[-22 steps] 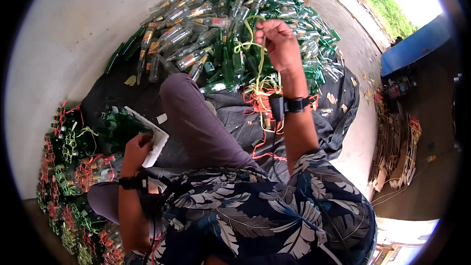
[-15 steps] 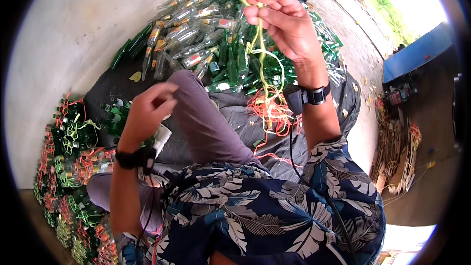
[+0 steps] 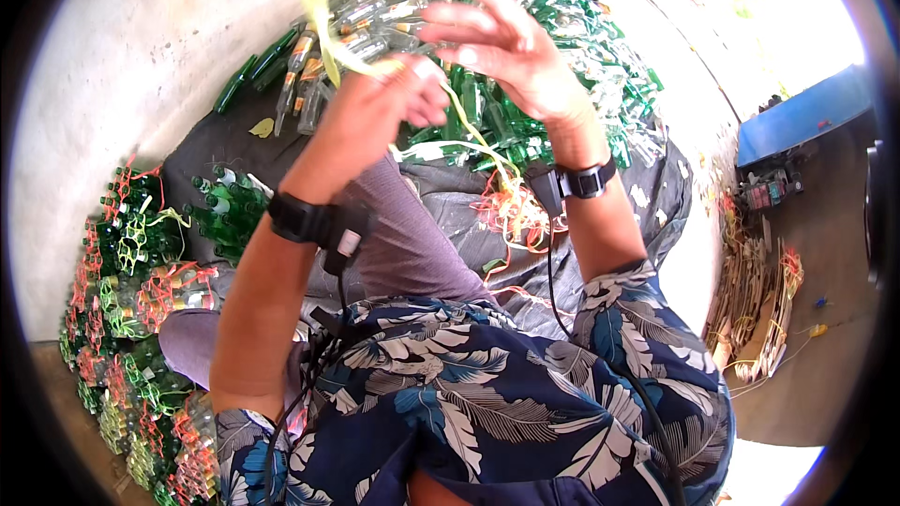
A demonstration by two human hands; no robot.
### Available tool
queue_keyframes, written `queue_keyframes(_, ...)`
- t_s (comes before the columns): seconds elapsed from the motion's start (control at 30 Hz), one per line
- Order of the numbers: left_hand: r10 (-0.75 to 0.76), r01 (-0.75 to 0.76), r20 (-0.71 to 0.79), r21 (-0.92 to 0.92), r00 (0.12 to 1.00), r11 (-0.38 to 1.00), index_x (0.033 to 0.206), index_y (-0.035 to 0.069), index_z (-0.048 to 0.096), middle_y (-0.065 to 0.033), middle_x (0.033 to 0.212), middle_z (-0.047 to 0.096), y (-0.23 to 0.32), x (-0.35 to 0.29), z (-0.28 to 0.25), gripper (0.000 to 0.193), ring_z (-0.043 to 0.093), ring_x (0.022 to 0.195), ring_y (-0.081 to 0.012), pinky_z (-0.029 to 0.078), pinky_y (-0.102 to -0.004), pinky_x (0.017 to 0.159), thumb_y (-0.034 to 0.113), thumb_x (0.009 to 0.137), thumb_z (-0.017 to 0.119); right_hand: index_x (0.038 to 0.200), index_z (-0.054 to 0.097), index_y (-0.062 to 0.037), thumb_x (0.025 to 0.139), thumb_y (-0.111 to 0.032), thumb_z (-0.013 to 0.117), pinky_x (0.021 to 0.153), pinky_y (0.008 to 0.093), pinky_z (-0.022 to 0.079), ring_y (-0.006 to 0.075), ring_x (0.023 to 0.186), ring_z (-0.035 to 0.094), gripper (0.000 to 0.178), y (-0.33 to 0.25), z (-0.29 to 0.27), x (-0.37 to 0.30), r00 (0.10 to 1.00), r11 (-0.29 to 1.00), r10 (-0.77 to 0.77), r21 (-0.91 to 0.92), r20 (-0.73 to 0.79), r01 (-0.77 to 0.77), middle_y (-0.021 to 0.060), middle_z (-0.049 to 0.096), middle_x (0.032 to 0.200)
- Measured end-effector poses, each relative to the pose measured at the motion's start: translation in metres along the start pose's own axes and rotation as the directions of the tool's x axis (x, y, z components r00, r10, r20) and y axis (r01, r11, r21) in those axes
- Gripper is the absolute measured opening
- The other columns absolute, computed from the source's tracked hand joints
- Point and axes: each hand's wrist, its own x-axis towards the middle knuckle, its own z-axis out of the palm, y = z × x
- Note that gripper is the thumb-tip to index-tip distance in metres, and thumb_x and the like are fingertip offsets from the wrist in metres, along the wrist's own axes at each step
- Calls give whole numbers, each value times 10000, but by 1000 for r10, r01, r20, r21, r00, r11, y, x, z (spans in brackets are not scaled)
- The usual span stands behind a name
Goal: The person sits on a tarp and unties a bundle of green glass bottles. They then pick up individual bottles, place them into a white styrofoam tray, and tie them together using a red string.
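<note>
Gripping yellow strap, left hand; right hand spread; concrete floor, bottle heap.

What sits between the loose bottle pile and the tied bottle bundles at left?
In the head view, a small cluster of green bottles standing on the dark tarp lies between the loose bottle pile and the tied bottle bundles.

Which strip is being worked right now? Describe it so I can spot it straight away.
Start at the big heap of green glass bottles on the dark sheet. Above its near edge the left hand and right hand are raised together. The yellow strip sticks up from the left hand, the only strand lifted off the ground, unlike the orange tangle below.
</note>
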Motion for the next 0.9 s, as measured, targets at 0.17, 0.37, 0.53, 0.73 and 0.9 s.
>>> queue_keyframes(0.17, 31, -54, -132, -178, 991, 983, 1161, -26, 643, -114, 1020, 717, 8, 6, -33, 450, 703, 960, -220, 547, -355, 899, 381, 1116, 456, 1401, 584, -25, 938, -129, 681, 749, 286, 575, 141, 883, 695, 484, 158, -119, -108, 694, 698, 572, -185, -438, -692, 100, 741, 1040)
queue_keyframes(0.37, 270, -150, 123, -585, 955, 797, 1193, 45, 628, -84, 1049, 718, 39, 20, -54, 404, 655, 1121, -292, 469, -467, 1032, 393, 1114, 437, 1263, 707, -122, 855, -458, 749, 904, 465, 566, 369, 1011, 719, 531, 409, -210, -361, 458, 44, 639, -566, -617, -823, 187, 753, 1076)
queue_keyframes(0.53, 349, -365, -158, -643, 924, 674, 1218, 51, 600, -86, 1066, 691, 82, -5, -109, 335, 635, 1149, -306, 450, -495, 1102, 306, 1132, 399, 1032, 698, -94, 952, -235, 661, 616, 370, 566, 214, 797, 731, 166, 411, -134, -379, 34, 190, 874, 276, -485, -942, 72, 729, 865)
queue_keyframes(0.73, 402, -443, -218, -625, 889, 642, 1097, 46, 519, -21, 924, 481, 108, -5, -108, 234, 508, 967, -202, 392, -431, 1085, 235, 1136, 385, 1099, 645, -12, 1026, -111, 538, 637, 297, 568, 197, 786, 710, 163, 351, -116, -319, 283, 446, 888, 830, -363, -334, 79, 730, 946)
queue_keyframes(0.9, 354, -368, -168, -682, 920, 632, 1072, 17, 534, -13, 839, 369, 94, -2, -119, 262, 378, 792, -180, 400, -392, 862, 234, 1132, 400, 1262, 599, 35, 871, 46, 541, 919, 403, 588, 290, 1013, 703, 395, 344, -128, -275, 749, 489, 530, 865, -397, 113, 174, 713, 1167)
